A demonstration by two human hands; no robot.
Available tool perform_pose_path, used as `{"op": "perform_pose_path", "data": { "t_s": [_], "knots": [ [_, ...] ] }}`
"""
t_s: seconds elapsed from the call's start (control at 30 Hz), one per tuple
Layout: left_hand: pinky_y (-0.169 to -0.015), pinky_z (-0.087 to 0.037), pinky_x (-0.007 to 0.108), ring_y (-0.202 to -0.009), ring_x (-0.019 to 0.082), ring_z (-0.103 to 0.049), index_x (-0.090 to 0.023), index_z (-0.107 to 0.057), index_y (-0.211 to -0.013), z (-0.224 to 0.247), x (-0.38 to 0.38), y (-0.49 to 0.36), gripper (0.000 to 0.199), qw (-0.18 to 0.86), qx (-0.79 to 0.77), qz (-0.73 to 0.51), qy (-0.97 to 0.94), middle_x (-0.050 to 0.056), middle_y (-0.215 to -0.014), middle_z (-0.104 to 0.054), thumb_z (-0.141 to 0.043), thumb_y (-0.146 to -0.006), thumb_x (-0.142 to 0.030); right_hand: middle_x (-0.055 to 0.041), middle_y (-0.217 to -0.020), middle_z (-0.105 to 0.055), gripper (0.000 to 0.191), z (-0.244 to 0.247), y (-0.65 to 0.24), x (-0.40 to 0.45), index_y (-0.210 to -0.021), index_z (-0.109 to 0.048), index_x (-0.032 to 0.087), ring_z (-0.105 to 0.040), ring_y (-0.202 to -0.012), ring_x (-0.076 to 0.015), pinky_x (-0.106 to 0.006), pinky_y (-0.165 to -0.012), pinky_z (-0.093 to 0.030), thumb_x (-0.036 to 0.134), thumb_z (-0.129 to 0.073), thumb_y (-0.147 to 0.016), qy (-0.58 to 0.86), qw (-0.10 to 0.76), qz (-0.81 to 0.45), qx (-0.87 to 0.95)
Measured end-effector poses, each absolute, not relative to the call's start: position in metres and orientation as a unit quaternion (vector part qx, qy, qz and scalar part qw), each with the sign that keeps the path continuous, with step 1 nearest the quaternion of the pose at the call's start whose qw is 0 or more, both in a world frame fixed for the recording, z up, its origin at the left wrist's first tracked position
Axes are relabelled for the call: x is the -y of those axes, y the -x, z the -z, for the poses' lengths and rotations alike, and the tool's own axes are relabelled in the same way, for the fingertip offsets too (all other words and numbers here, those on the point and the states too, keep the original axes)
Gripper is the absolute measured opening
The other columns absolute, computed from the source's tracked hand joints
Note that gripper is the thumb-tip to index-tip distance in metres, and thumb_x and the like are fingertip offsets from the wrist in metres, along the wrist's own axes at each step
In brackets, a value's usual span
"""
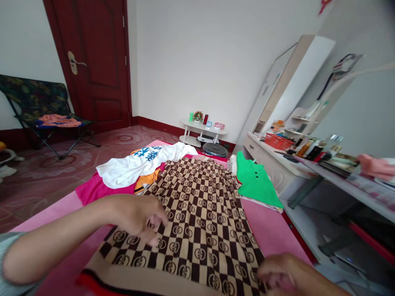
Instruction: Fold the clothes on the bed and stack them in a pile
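Observation:
A brown-and-beige checked skirt (200, 222) with a repeated round print lies spread out in front of me. Its plain beige band and a red-and-black edge run along the near side. Over the skirt's left part is my left hand (138, 218), its fingers bent and thumb apart from them, with nothing held between them. At the near right corner my right hand (277, 273) meets the skirt's edge. Those fingers are curled and blurred, and the hand is partly cut off at the bottom, so its grip on the cloth is unclear.
Left of the skirt lie a white shirt (132, 166) with blue lettering and magenta cloth (98, 190). A green top (257, 181) rests on a pile at right. Beside the pink bed (271, 234) stands a cluttered dresser (271, 154). A folding chair (37, 98) is far left.

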State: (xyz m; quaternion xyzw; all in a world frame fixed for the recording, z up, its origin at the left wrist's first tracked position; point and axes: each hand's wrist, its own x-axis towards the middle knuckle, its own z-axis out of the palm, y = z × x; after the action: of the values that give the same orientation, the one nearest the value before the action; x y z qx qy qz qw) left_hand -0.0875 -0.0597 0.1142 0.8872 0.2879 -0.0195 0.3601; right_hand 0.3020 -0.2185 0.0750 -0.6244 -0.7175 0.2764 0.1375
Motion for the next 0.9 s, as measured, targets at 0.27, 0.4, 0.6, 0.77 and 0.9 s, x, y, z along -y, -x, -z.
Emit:
{"op": "perform_pose_path", "data": {
  "t_s": [0.27, 0.4, 0.6, 0.77, 0.9],
  "knots": [
    [-0.111, -0.02, 0.046, -0.138, 0.03, -0.022, -0.021, -0.041, -0.139, -0.005, -0.015, -0.02, 0.061, 0.166, -0.422, -0.164, -0.876, 0.011, -0.15, -0.028, -0.043, -0.086, -0.052, -0.0088, -0.095, -0.068, 0.023, -0.065, -0.337, 0.051, -0.089, -0.068, 0.016, -0.062, -0.088, -0.0221, -0.032, -0.081, -0.046, 0.023, -0.05, -0.076, 0.67, 0.212, -0.062, 0.709],
    [-0.113, -0.009, 0.05, -0.141, 0.028, -0.006, -0.027, -0.034, -0.142, 0.019, -0.019, -0.03, 0.061, 0.127, -0.429, -0.158, -0.88, 0.005, -0.154, -0.014, -0.032, -0.089, -0.057, -0.0113, -0.104, -0.065, 0.034, -0.048, -0.349, -0.01, -0.108, -0.063, 0.013, -0.061, -0.093, -0.0212, -0.03, -0.084, -0.044, 0.021, -0.045, -0.081, 0.72, 0.177, 0.032, 0.67],
    [-0.114, -0.009, 0.05, -0.141, 0.027, -0.003, -0.029, -0.029, -0.144, 0.011, -0.018, -0.027, 0.062, 0.113, -0.437, -0.129, -0.883, 0.004, -0.154, -0.01, -0.024, -0.09, -0.06, -0.0073, -0.103, -0.063, 0.048, -0.04, -0.324, -0.054, -0.127, -0.053, 0.028, -0.062, -0.086, -0.0226, -0.029, -0.07, -0.043, 0.029, -0.055, -0.079, 0.739, 0.05, 0.102, 0.664],
    [-0.114, -0.009, 0.049, -0.141, 0.027, -0.003, -0.028, -0.032, -0.143, 0.011, -0.018, -0.028, 0.063, 0.106, -0.434, -0.128, -0.885, 0.004, -0.154, -0.01, -0.025, -0.09, -0.06, -0.0052, -0.1, -0.061, 0.032, -0.067, -0.349, -0.045, -0.105, -0.068, 0.03, -0.061, -0.083, -0.0202, -0.028, -0.067, -0.042, 0.026, -0.045, -0.083, 0.734, 0.115, 0.189, 0.642],
    [-0.113, -0.009, 0.051, -0.141, 0.028, -0.002, -0.029, -0.031, -0.143, 0.016, -0.019, -0.028, 0.062, 0.103, -0.428, -0.14, -0.887, 0.004, -0.154, -0.01, -0.025, -0.09, -0.06, -0.0101, -0.098, -0.061, 0.028, -0.081, -0.395, -0.025, -0.093, -0.073, 0.027, -0.06, -0.083, -0.0263, -0.032, -0.062, -0.041, 0.026, -0.049, -0.078, 0.806, 0.046, 0.191, 0.559]
  ]
}}
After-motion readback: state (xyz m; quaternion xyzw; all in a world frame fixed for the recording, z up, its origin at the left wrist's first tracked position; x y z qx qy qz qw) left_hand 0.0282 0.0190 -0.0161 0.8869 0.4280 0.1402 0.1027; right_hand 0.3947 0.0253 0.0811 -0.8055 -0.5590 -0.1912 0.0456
